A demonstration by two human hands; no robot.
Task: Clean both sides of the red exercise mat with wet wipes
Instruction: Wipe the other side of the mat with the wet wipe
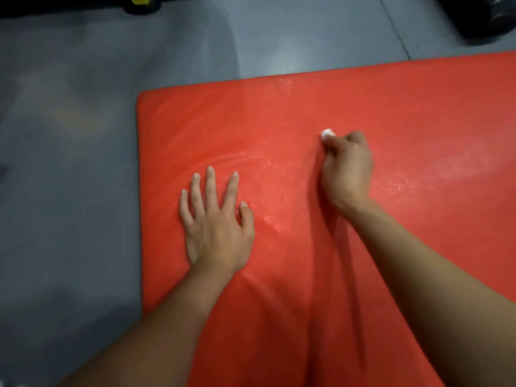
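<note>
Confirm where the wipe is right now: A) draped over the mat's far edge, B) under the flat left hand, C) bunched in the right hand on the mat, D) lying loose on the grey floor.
C: the white wipe pokes from the right hand on the red mat.

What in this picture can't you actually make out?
- Most of the wet wipe: the head view shows only a white tip; the right hand curls round the rest.
- The red mat: its right and near parts are cut off by the frame's edges; its underside is hidden.
- The dark objects at the top edge: cut off and blurred, so unidentifiable.
- The mat under the flat left hand: covered.
</note>
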